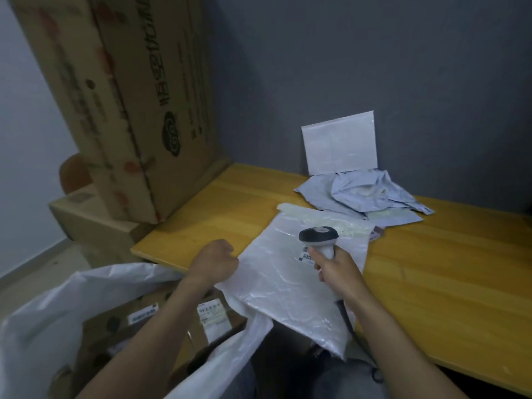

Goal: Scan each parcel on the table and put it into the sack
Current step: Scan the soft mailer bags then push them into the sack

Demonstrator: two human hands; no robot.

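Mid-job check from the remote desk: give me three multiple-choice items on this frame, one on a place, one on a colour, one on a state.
1. Where is the white padded envelope?
A. leaning upright against the wall
B. lying flat at the near edge
C. on the floor

2. What colour is the table top?
A. grey
B. yellow wood
C. black

3. What is the right hand doing?
A. hanging idle
B. gripping the scanner
C. pressing flat on wood

Answers:
1 A, it stands at the table's far edge, against the wall.
2 B, the bare boards show yellow.
3 B, its fingers curl round the handle above the white parcel.
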